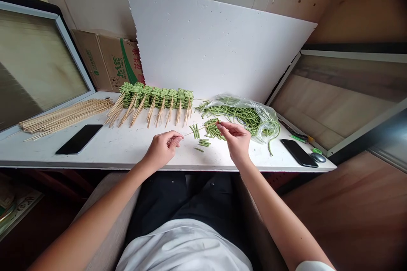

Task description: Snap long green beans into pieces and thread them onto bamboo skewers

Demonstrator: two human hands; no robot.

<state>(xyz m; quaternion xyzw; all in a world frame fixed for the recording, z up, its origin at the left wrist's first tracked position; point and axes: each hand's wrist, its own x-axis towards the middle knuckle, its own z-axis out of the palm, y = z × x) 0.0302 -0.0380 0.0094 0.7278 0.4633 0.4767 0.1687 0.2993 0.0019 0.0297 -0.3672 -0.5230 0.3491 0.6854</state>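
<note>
Green cut beans (212,129) lay heaped on the white tabletop (111,148) at two o'clock from the left hand (163,149), whose thumb and fingertips pinched a bamboo skewer (193,132) close and level (a short grip steadies the point). The right hand (233,142), half-closed at the heap's edge, curled just beside the skewer's tip; whether it held a bean piece, I couldn't tell.

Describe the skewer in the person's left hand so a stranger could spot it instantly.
On the white table, a row of bamboo skewers packed with green beans lies beyond the person's hands. Nearer, the left hand pinches one lone skewer, pointing right toward the cut beans. Unlike its neighbours, it is held singly, not lying in the row or the loose bundle.
</note>
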